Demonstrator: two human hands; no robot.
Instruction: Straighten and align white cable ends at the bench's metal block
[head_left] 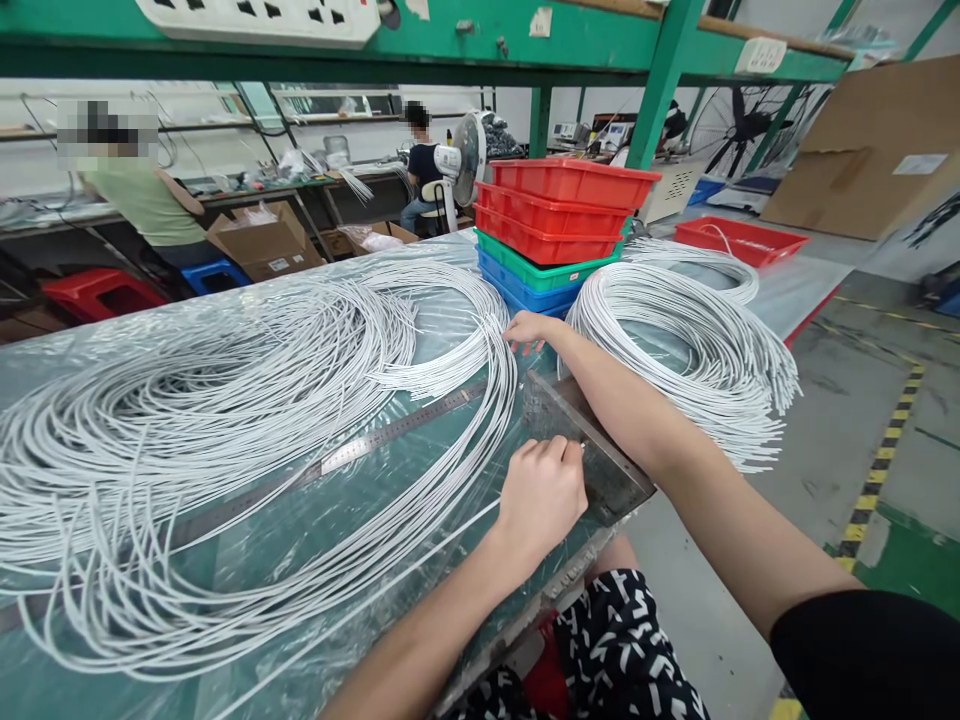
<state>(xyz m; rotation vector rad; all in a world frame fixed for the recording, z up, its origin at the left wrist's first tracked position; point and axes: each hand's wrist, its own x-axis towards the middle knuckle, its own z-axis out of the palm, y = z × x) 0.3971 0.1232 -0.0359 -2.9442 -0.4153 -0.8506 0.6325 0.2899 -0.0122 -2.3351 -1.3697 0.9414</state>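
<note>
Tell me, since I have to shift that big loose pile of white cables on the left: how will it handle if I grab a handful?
The white cables lie in broad springy loops, so a handful would probably sag and trail rather than lift as one. Strands cross each other, so tangling seems likely. The table's plastic sheet looks glossy; they may slide easily. The left hand and right hand rest at the strands' edge.
</note>
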